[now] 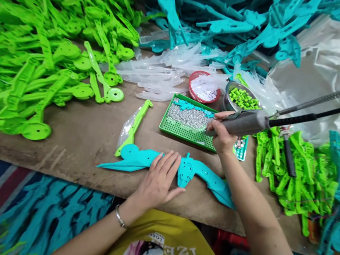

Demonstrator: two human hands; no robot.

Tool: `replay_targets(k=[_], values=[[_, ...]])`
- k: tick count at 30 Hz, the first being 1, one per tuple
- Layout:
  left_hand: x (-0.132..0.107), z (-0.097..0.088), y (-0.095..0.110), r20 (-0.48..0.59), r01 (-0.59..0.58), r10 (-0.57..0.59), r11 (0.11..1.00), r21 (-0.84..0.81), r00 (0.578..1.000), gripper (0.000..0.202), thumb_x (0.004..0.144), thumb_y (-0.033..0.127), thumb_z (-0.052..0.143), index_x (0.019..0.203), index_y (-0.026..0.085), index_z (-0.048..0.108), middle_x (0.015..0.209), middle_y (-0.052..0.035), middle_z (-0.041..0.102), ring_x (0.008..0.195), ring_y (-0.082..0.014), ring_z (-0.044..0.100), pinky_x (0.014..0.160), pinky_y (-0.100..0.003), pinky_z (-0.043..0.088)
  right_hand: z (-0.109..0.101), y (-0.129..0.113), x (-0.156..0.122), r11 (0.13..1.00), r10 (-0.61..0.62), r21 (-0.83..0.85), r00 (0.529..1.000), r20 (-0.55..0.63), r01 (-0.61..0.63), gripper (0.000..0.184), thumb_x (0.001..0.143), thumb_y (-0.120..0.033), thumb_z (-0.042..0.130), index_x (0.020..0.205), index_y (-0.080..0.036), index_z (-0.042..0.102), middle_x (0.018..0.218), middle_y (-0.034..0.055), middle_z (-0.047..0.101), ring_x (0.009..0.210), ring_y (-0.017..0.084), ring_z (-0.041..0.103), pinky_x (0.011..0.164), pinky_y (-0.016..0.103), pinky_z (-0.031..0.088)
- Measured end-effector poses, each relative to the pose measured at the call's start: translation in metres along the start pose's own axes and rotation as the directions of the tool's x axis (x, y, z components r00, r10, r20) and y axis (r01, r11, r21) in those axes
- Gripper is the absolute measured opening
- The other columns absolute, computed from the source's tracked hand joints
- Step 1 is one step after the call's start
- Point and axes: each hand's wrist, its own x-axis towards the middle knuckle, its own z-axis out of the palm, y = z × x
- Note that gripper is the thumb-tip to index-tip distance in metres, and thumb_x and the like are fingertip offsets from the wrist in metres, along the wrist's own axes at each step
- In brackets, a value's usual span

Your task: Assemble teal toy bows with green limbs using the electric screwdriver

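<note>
My left hand [163, 177] lies flat, fingers stretched, on a blue plastic bow-shaped part [141, 157] resting on the table in front of me. My right hand [223, 136] is wrapped around a grey power screwdriver [248, 123], which hangs from a coiled spring and a black cable. The screwdriver's front end is over the green perforated tray [173, 128], where many small silvery screws [187, 116] and some blue pieces [191, 105] lie. Whether its tip touches the screws I cannot tell. A green part with a clear blade [132, 129] stands by the bow's left end.
Green plastic parts [41, 56] are heaped at left, blue parts [234, 23] at the back. Clear pieces [158, 73], a red basket [190, 90] and a bowl of green blocks [244, 99] sit behind the tray. A black-handled tool [290, 156] lies on green parts at right.
</note>
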Motion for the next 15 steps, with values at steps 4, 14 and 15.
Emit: replay_targets(k=[4, 14, 15], values=[[0.0, 0.003, -0.001, -0.002, -0.007, 0.007, 1.0, -0.006, 1.0, 0.088, 0.091, 0.055, 0.062, 0.155, 0.003, 0.03, 0.149, -0.0252, 0.051, 0.143, -0.037, 0.043, 0.12, -0.054, 0.028, 0.002, -0.024, -0.001, 0.998, -0.051, 0.03, 0.999, -0.015, 0.051, 0.019, 0.077, -0.034, 0.07, 0.091, -0.026, 0.06, 0.054, -0.0077, 0.055, 0.047, 0.014, 0.055, 0.055, 0.032, 0.049], [-0.002, 0.004, 0.0, 0.006, 0.006, -0.006, 0.998, -0.068, 1.0, 0.092, 0.09, 0.055, 0.065, 0.157, 0.005, 0.026, 0.151, -0.0248, 0.048, 0.146, -0.0368, 0.04, 0.122, -0.054, 0.027, 0.003, -0.081, -0.08, 0.973, 0.039, 0.202, 0.946, 0.321, -0.109, 0.022, 0.083, -0.023, 0.068, 0.105, -0.027, 0.066, 0.062, -0.0038, 0.06, 0.055, 0.017, 0.059, 0.057, 0.036, 0.052], [-0.002, 0.004, 0.0, 0.005, 0.005, -0.005, 0.998, -0.066, 1.0, 0.092, 0.091, 0.055, 0.064, 0.157, 0.005, 0.025, 0.151, -0.0247, 0.048, 0.146, -0.0367, 0.039, 0.122, -0.054, 0.027, 0.003, -0.078, -0.084, 0.976, 0.047, 0.187, 0.942, 0.333, -0.114, 0.023, 0.084, -0.023, 0.068, 0.106, -0.027, 0.065, 0.063, -0.0038, 0.061, 0.056, 0.017, 0.06, 0.059, 0.036, 0.053]])
